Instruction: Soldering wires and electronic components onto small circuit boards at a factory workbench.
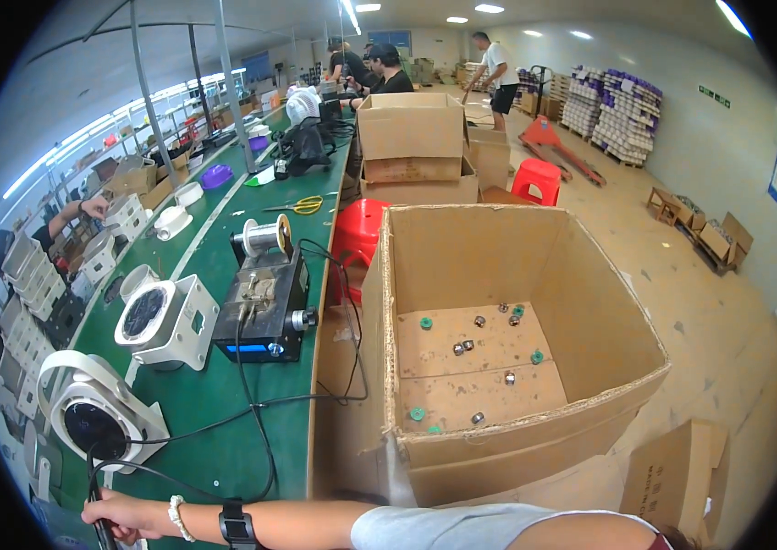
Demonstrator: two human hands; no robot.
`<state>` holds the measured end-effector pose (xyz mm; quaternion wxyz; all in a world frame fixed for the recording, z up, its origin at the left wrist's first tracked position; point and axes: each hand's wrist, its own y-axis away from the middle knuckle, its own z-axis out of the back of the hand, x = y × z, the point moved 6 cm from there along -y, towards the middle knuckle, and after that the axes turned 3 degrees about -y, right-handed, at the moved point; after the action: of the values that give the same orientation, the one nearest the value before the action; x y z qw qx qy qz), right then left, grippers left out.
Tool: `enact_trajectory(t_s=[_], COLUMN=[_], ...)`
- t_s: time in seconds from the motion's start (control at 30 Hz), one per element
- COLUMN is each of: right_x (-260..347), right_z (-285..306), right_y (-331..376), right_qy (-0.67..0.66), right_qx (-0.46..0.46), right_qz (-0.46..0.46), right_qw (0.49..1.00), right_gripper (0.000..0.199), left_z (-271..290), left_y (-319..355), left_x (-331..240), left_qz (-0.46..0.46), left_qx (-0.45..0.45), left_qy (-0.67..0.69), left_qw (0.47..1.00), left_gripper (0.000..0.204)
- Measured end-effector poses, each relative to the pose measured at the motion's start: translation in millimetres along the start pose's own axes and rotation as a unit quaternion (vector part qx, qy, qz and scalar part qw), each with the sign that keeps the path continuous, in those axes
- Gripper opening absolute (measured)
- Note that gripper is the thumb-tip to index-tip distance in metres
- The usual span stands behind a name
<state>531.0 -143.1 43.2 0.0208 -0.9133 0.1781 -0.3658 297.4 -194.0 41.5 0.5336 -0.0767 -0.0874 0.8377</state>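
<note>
At the lower left my right hand [122, 518] is closed around the black handle of a corded tool that looks like a soldering iron [99, 522]. Its working end is out of view. Just above it stands a white round-fronted housing [95, 426] with a looped handle and a dark disc. A second white housing [164, 316] on a bracket sits farther along the green bench. Beside that is a black wire-feeding machine [264, 302] with a spool of silvery wire [264, 236] on top. Black cables run from there toward my hand. My left hand does not show.
Right of the green bench [209, 412] stands a big open cardboard box [526, 440] with several small metal and green pieces inside. Behind are red stools [535, 181] and more cartons [411, 128]. Yellow-handled scissors [301, 205] lie on the bench. A person's hand [95, 206] works across it; others are farther off.
</note>
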Motion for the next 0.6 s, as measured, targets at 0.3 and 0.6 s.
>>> enact_trajectory(t_s=[0.3,0.6], right_x=[7,0], right_z=[8,1], right_y=[7,2], right_qy=[0.016,0.016], right_qx=[-0.016,0.003], right_qz=[0.006,0.003], right_qw=[1.0,1.0], right_gripper=[0.02,0.019], left_z=[21,9], left_y=[-1,-7], left_x=[-10,-4], left_qz=[-0.088,-0.047], left_qx=[0.061,0.085], left_qy=[0.216,0.149], left_qw=[0.97,0.984], left_gripper=[0.062,0.056])
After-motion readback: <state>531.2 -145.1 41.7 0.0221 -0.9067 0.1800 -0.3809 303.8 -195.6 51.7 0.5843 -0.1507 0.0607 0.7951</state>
